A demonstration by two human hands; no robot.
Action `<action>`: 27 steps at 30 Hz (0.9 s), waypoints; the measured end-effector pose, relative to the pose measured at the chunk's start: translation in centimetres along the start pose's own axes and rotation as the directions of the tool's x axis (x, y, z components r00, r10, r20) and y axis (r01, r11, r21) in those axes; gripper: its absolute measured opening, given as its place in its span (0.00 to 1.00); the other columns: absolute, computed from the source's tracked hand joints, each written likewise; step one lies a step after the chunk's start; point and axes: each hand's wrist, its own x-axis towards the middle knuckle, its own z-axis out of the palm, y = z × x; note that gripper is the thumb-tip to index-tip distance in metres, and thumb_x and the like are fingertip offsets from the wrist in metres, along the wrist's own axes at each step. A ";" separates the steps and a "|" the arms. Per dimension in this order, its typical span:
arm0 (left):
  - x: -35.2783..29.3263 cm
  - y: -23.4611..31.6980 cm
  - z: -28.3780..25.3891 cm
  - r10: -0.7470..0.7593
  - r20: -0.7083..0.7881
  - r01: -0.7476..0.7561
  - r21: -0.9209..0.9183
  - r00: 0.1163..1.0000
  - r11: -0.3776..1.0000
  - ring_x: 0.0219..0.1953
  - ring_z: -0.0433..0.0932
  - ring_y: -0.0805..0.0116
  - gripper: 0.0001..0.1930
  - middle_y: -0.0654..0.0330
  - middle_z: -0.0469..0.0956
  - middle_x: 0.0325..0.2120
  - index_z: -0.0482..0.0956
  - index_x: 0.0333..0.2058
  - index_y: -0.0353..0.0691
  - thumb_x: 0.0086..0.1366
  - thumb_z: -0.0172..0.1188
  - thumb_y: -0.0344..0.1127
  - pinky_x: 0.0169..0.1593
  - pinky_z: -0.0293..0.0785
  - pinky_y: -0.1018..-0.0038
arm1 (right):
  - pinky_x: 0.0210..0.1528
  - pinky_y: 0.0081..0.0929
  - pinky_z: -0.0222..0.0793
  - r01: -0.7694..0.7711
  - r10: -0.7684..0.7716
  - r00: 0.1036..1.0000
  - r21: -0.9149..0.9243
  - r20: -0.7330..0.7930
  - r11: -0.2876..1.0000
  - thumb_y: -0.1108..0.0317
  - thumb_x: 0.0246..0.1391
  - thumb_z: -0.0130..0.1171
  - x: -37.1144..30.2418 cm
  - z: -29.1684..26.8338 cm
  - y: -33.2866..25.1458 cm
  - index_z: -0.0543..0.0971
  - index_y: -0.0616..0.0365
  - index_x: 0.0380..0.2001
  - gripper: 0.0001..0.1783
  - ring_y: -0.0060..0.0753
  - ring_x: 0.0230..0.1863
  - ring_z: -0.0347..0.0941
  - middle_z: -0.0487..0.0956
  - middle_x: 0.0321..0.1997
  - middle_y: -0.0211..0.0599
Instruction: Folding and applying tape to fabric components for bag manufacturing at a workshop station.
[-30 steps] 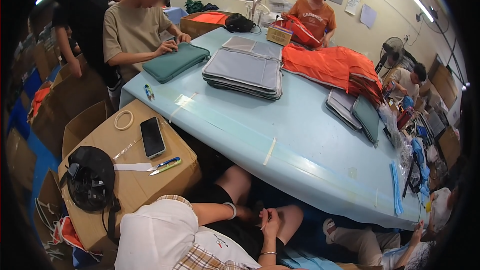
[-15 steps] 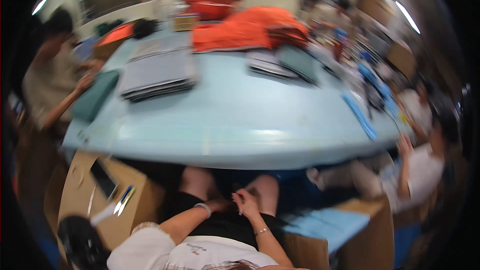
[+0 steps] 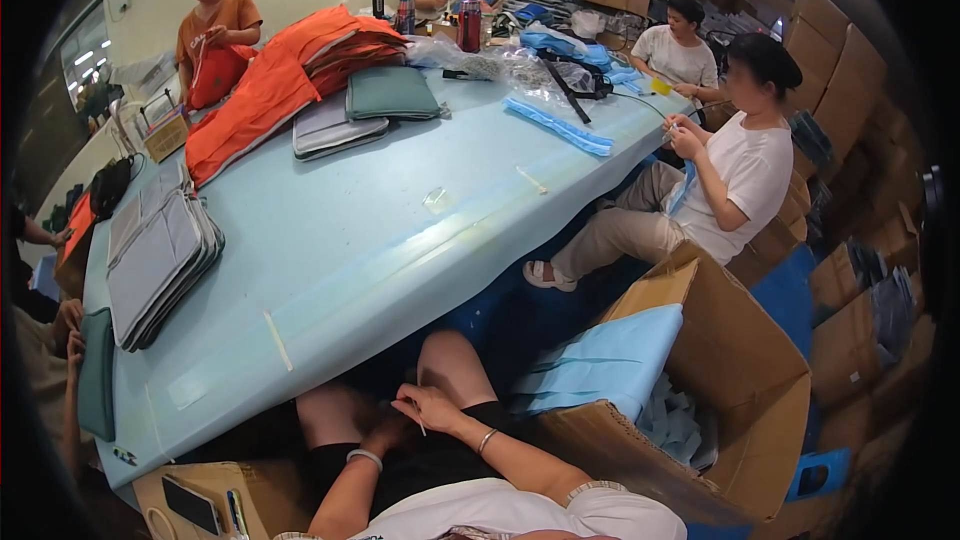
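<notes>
Fingers of the right hand [image 3: 430, 410] are bent and seem to pinch a thin, pale thing [image 3: 421, 425]. I watch from far off, through the head camera. The left hand [image 3: 386, 431] sits just beside it, low over the lap, and it is dark there. I cannot tell if those fingers hold something or if the two hands touch.

The thin thing is over the lap, between the knees and the belly. It sticks out from under the right fingers, on the side near the body. Its long way runs from the fingertips back to the belly, leaning a little to the right. The right hand is nearest, as it has hold of it. The left hand is close, on the thing's left side.

It looks white or cream, straight and skinny, like a little stick. It is too small for me to say what it is. One end is hidden by the fingers.

The big pale blue table [image 3: 375, 210] is past the knees. To the right, an open brown box [image 3: 745, 405] has light blue sheets [image 3: 605, 360] over its edge.
</notes>
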 end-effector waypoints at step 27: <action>-1.8 1.0 -1.2 0.206 -0.304 -0.233 -0.055 0.930 0.971 0.49 0.73 0.52 0.19 0.49 0.75 0.46 0.74 0.46 0.42 0.53 0.59 0.36 0.53 0.68 0.60 | 0.29 0.39 0.69 0.003 -0.003 0.999 -0.006 0.054 1.000 0.63 0.54 0.59 0.9 0.7 0.3 0.74 0.59 0.30 0.10 0.52 0.28 0.74 0.77 0.25 0.46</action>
